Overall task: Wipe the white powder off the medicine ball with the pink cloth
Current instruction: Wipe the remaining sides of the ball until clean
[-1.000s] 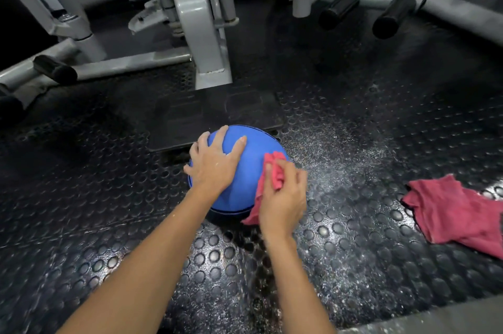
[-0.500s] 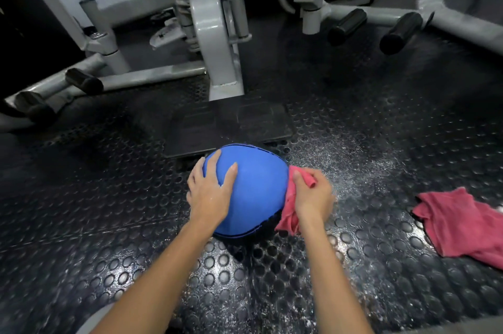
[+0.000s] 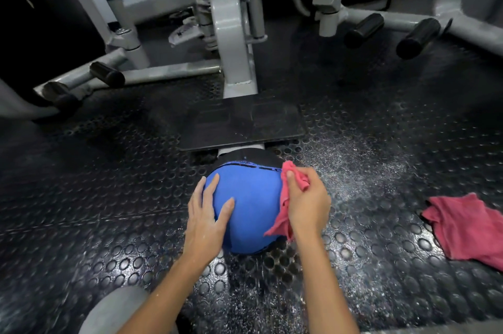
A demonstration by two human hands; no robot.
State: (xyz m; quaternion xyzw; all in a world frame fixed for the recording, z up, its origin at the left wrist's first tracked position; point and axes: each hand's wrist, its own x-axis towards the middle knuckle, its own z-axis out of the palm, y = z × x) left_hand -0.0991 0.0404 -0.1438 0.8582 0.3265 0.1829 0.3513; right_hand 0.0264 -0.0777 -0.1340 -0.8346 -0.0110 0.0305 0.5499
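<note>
Left hand (image 3: 206, 222) spread flat on ball (image 3: 253, 205); right hand (image 3: 307, 203) pinches cloth (image 3: 284, 197) against ball's right side; powder (image 3: 353, 170) on floor.

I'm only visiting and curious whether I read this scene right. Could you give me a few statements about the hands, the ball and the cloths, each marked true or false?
1. The right hand holds a pink cloth against the medicine ball. True.
2. The left hand grips a cloth too. False: it rests bare on the ball, fingers straight.
3. The floor right of the ball is speckled with white powder. True.
4. The spare pink cloth lies left of the ball. False: it lies on the floor to the right.
</note>
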